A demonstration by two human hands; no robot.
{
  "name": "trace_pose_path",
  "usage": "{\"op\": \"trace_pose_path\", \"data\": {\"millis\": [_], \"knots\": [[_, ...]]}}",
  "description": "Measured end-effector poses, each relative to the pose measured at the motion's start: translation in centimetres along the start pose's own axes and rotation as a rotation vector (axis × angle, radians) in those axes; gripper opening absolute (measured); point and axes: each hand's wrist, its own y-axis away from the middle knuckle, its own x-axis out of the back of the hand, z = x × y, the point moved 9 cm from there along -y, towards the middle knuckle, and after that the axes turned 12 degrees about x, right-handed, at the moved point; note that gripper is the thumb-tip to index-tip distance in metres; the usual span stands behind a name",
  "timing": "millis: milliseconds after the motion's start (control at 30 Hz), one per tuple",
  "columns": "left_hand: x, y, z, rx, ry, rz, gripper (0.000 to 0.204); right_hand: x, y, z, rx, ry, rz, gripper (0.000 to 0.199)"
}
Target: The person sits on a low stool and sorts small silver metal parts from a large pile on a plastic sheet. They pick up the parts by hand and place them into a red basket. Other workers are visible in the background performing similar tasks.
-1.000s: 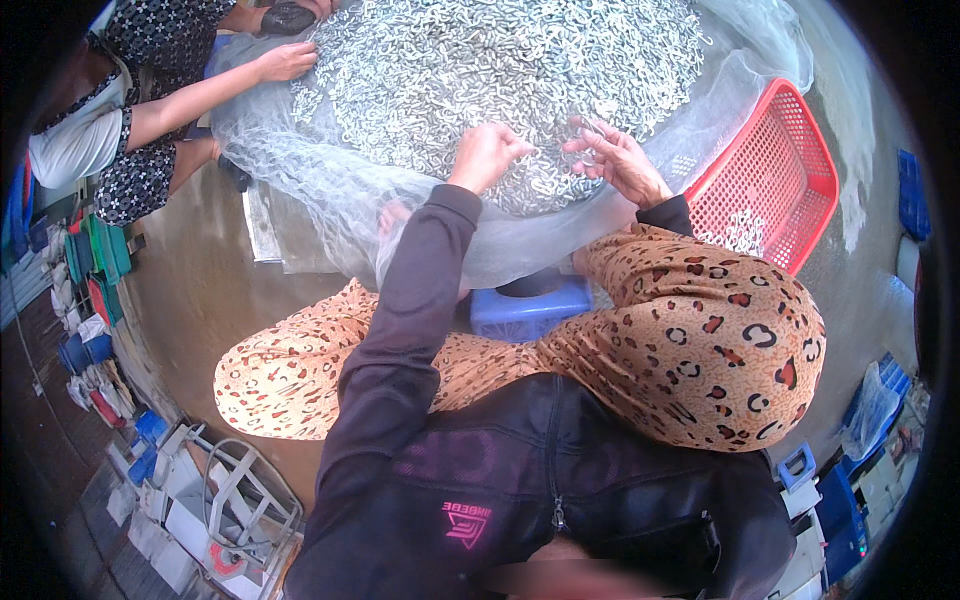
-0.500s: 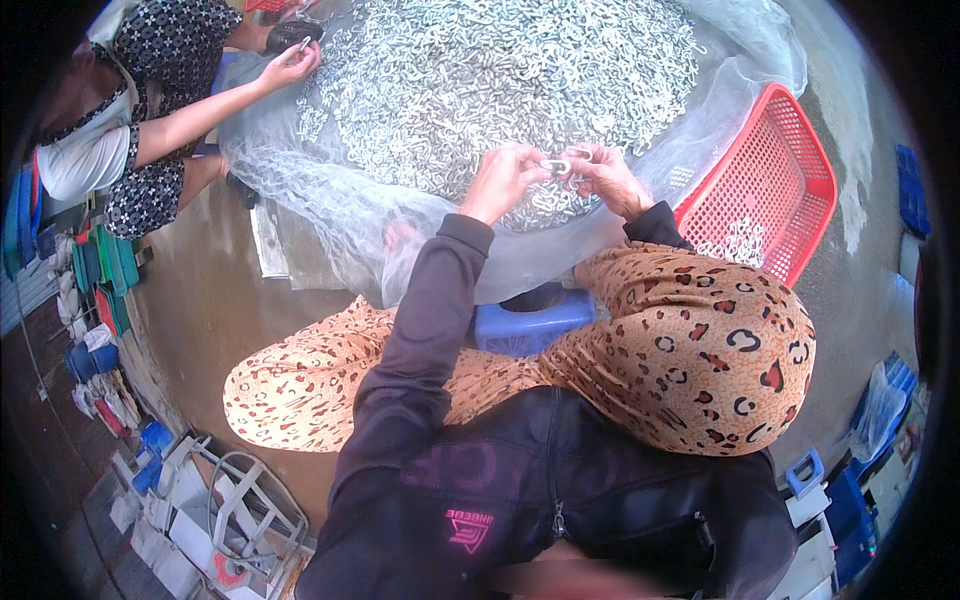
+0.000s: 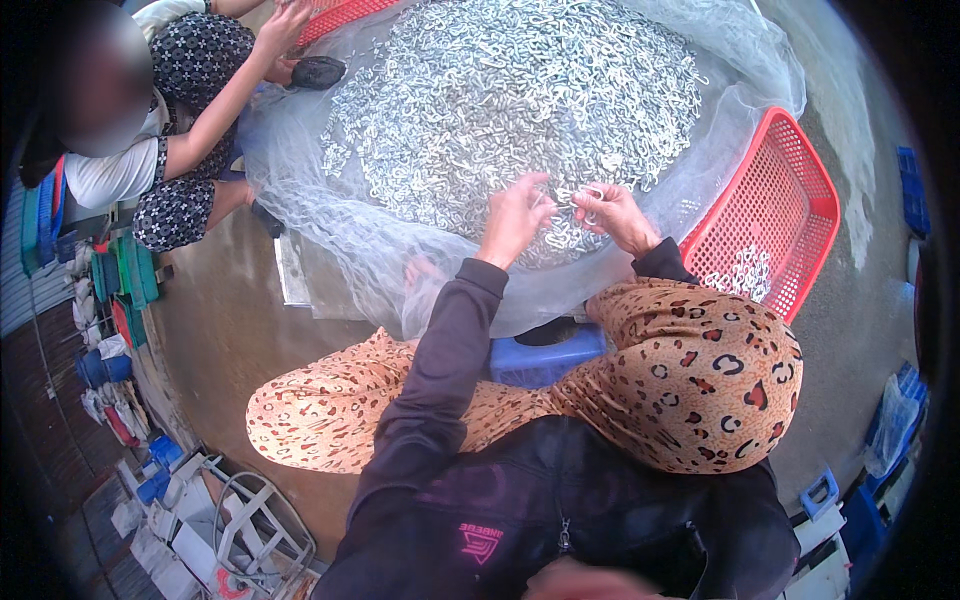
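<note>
A wide heap of small, curved, silvery metal hooks (image 3: 520, 100) lies on a translucent sheet (image 3: 370, 255) in front of me. Over its near edge, my left hand (image 3: 514, 218) has its fingers apart, slightly blurred, with no piece showing in them. Close by on the right, my right hand (image 3: 617, 215) pinches a small metal hook (image 3: 594, 192) between thumb and fingers. A gap separates the two hands. Beyond my right wrist stands a red perforated basket (image 3: 765, 190), a small batch of the pale hooks (image 3: 742, 272) in its near end.
Another person (image 3: 190, 140) sits at the far left beside the heap, near a second red basket (image 3: 345, 15). A blue plastic stool (image 3: 548, 358) shows between my knees. White frames (image 3: 255, 520) and crates stand behind at the left; blue crates (image 3: 855, 520) are at the right.
My hands have drawn apart, and the piece seen at my left fingertips no longer shows there. The other person's hand has moved up and away from the heap. The whole view has shifted slightly.
</note>
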Motion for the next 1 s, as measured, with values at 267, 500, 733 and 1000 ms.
{"op": "trace_pose_path", "data": {"millis": [267,500,733,1000], "knots": [[1.0,0.0,-0.4,-0.306,-0.318,0.297,0.032,2.1,0.4,-0.7,0.143,-0.120,0.251,0.014],[-1.1,-0.5,-3.6,0.049,0.241,-0.116,0.044,-0.9,0.6,0.8,0.047,-0.289,-0.025,0.027],[-0.4,-0.1,-1.3,0.129,0.803,-0.372,0.028,-0.2,0.4,0.8,0.048,-0.396,0.003,0.015],[-0.9,-1.3,-8.6,0.180,0.542,-0.383,0.026,4.5,2.2,3.6,0.026,-0.186,0.125,0.019]]}}
